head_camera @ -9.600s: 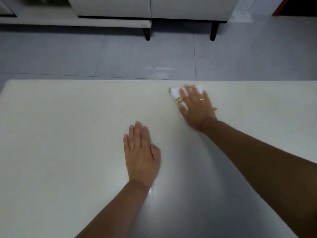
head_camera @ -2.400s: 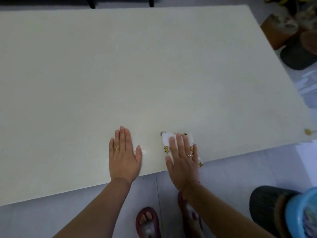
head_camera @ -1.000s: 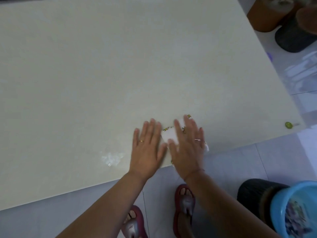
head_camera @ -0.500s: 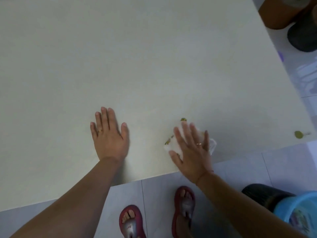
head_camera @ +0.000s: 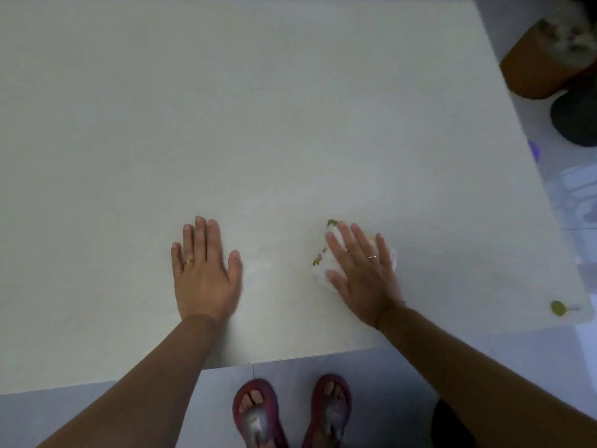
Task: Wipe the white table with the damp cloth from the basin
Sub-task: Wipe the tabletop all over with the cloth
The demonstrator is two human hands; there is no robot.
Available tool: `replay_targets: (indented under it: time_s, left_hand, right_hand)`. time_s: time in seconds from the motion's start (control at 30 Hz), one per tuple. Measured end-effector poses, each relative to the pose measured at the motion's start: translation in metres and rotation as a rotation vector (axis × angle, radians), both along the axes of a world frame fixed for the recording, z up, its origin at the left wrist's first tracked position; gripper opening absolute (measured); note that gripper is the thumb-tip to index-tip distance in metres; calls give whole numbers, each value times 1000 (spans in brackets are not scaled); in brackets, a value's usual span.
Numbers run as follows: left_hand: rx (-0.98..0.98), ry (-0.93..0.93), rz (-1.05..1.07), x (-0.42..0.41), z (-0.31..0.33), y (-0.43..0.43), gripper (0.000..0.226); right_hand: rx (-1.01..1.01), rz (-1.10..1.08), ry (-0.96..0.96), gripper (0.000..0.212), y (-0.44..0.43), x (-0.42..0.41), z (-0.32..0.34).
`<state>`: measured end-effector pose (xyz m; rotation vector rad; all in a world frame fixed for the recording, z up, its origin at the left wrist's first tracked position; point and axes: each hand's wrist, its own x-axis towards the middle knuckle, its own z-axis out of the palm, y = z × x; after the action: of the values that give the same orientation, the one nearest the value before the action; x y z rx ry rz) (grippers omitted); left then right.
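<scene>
Two flat hands on the white table

Both lie palm-down near the white table's (head_camera: pixel 290 108) front edge. The right hand (head_camera: pixel 361 273), fingers straight, presses the damp cloth (head_camera: pixel 319 253) (white, yellow-green print). The left hand (head_camera: pixel 205 270) rests bare, holding nothing.

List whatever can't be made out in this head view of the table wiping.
Head view:
- Cloth: mostly hidden under the right hand; its full shape and print are unreadable.
- Small greenish object near the table corner: too small to identify.
- Brown container: cut off by the right edge, its contents blurred.
- Dark object at the bottom: hidden behind the right forearm, cut by the frame edge.
- Basin: not in view.
</scene>
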<state>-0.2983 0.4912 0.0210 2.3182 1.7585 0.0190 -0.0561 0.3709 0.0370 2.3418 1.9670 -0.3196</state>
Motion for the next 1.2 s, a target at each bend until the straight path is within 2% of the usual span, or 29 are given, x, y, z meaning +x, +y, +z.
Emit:
replay_targets:
  time_s: [0.1, 0.17, 0.2, 0.3, 0.37, 0.43, 0.47, 0.53, 0.6, 0.67, 0.73, 0.8, 0.9, 0.97, 1.03, 1.1, 1.17, 1.2]
  left_hand:
    - [4, 5, -4, -1, -1, -1, 68]
    - [4, -4, -6, 0, -1, 0, 68]
    - [3, -5, -6, -1, -1, 0, 68]
    - [-9, 7, -14, -1, 0, 0, 68]
    - [-10, 0, -19, -2, 1, 0, 68]
    - [-12, -2, -21, -2, 1, 1, 68]
    - [-13, -1, -22, -2, 0, 0, 68]
    - [-14, 0, -27, -1, -1, 0, 68]
    - [-7, -5, -28, -2, -2, 1, 67]
    - [-4, -17, -31, -2, -2, 0, 67]
    - [0, -20, -33, -3, -3, 0, 66]
    - [-1, -17, -34, -3, -4, 0, 66]
    - [12, -18, -40, -4, -4, 0, 66]
    - [17, -15, -43, -4, -4, 0, 65]
    - [17, -14, -43, -3, -4, 0, 65]
    - [10, -12, -39, -3, -4, 0, 65]
    - [6, -10, -34, -2, -2, 0, 65]
    - [6, -10, -32, -1, -2, 0, 66]
  right_hand:
    - [20, -499, 40, 59, 27, -5, -4]
    - [5, -655, 51, 62, 42, -38, -5]
    - [-3, -615, 48, 63, 46, -56, -6]
    - [-43, -260, 31, 67, 42, -82, -5]
    - [-19, -62, 30, 69, 41, -58, -2]
    - [-3, 32, -15, 70, 46, -26, -2]
    - [-18, -16, -26, 69, 51, -11, -3]
    - [-18, -281, 0, 67, 66, 1, -5]
    - [32, -588, 33, 66, 86, -14, -9]
    - [34, -748, 56, 68, 105, -44, -8]
    - [14, -582, 32, 71, 115, -71, -9]
    - [-6, -250, 24, 75, 114, -78, -7]
    - [8, 91, 10, 77, 114, -33, -7]
    - [-10, 8, -28, 74, 122, 8, -8]
    - [-19, -303, -10, 69, 135, 33, -7]
    - [20, -581, 27, 67, 151, 26, -9]
    - [31, -645, 43, 68, 166, -5, -10]
    - [25, -562, 37, 69, 171, -22, -11]
